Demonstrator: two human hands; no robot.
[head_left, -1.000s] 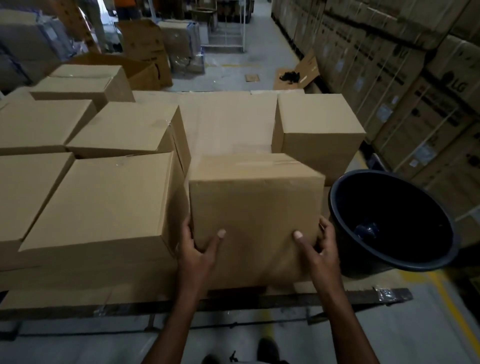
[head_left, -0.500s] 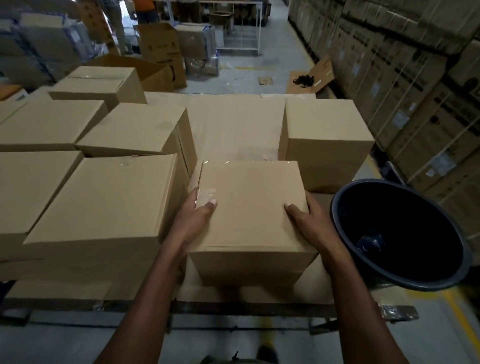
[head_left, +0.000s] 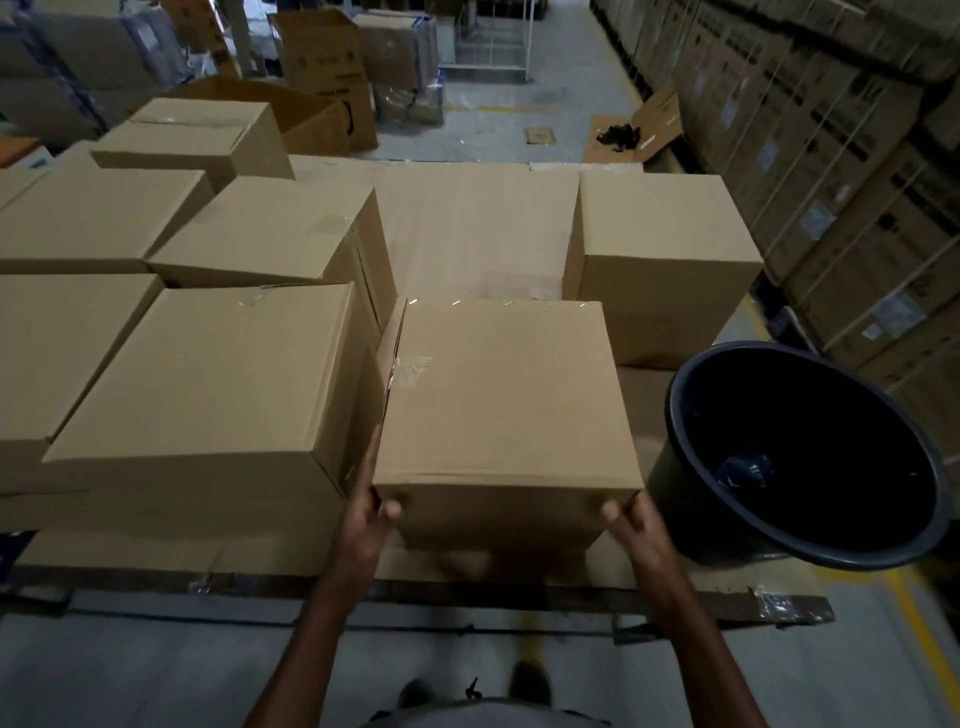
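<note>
A plain brown cardboard box (head_left: 504, 395) sits in the middle of the cardboard-covered platform (head_left: 467, 234), its top facing me and clear tape at its left edge. My left hand (head_left: 371, 512) grips its near left corner, thumb on the front face and fingers along the left side. My right hand (head_left: 631, 519) grips the near right corner, thumb on the front face. The fingers of both hands are mostly hidden behind the box.
Several larger boxes (head_left: 208, 384) stand packed to the left, touching the held box. Another box (head_left: 660, 254) stands behind right. A dark round bin (head_left: 810, 452) leans at the right edge. Stacked cartons (head_left: 831, 156) line the right wall. Grey floor lies below.
The box has been turned so its top faces me. Both hands slid from its top down to the near corners.
</note>
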